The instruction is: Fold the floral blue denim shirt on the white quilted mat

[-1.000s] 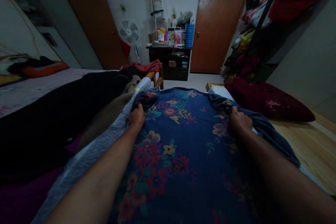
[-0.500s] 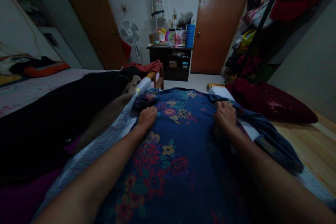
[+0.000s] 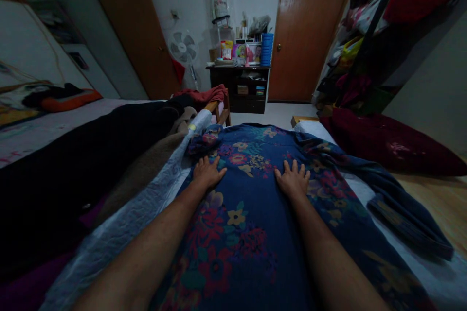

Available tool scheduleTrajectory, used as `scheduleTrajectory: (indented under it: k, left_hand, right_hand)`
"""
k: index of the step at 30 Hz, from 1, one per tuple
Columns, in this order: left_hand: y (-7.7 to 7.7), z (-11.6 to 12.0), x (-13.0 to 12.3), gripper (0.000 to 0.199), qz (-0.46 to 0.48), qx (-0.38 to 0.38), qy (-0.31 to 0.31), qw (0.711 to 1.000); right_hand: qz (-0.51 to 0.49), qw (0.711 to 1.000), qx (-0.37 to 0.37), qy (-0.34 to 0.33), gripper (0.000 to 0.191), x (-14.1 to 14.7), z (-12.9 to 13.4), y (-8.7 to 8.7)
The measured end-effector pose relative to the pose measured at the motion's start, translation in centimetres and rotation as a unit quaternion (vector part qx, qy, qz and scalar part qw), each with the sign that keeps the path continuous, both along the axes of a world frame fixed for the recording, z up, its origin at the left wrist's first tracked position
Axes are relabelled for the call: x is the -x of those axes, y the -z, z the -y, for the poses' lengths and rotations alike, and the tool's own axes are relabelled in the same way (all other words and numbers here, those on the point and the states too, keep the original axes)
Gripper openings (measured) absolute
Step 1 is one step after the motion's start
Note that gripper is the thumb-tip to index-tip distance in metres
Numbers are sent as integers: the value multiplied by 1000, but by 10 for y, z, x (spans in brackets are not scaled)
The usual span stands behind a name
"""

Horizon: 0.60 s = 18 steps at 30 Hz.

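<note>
A dark blue floral shirt (image 3: 255,214) lies spread before me, its collar end pointing away. My left hand (image 3: 208,173) rests flat on its left part with fingers spread. On the right part, my right hand (image 3: 293,179) also presses flat, fingers apart, holding nothing. One sleeve (image 3: 408,218) stretches out to the right, its cuff toward me. The left sleeve (image 3: 206,140) is bunched near the shoulder. Beneath the shirt is a white quilted cover (image 3: 146,214).
Black clothing (image 3: 109,141) and a brown blanket lie at left. A maroon cushion-like bundle (image 3: 386,141) sits on a wooden surface at right. Behind stand a white fan (image 3: 183,47), a dark cabinet (image 3: 237,90) and a wooden door (image 3: 310,29). Clothes hang at far right.
Both hands have gone from closed on the fabric to flat with spread fingers. My right hand has moved left and nearer. The shirt's right side now lies spread out flat.
</note>
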<state>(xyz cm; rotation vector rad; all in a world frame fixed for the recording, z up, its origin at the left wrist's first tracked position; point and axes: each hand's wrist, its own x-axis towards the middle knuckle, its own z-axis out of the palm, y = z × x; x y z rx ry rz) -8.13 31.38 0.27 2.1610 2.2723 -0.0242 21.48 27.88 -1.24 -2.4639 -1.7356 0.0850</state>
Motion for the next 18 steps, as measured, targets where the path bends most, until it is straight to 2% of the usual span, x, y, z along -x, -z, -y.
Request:
scheduleTrajectory:
  k: [2, 4, 7, 9, 12, 15, 18]
  left_hand:
    - [-10, -7, -10, 78, 4, 29, -69, 997]
    - [-19, -13, -27, 73, 2, 31, -102, 994]
    - [-21, -19, -57, 57, 14, 2, -47, 999]
    - [-14, -21, -77, 57, 47, 8, -21, 999]
    - [2, -21, -95, 61, 85, -4, -37, 996]
    - [17, -17, -99, 62, 84, -54, -29, 995]
    - [24, -16, -97, 60, 78, -72, -7, 994]
  right_hand:
    - [-4, 1000, -7, 8, 65, 2, 1, -2]
    - [-7, 1000, -9, 14, 64, 5, 1, -3]
    - [-13, 1000, -8, 20, 64, 5, 1, -5]
    - [-18, 1000, -2, 16, 64, 1, 1, -5]
    - [-20, 1000, 8, 2, 67, -13, 0, -3]
    - [-16, 1000, 14, -4, 67, -26, -2, -2]
    - [-15, 999, 37, 5, 64, -27, -6, -6]
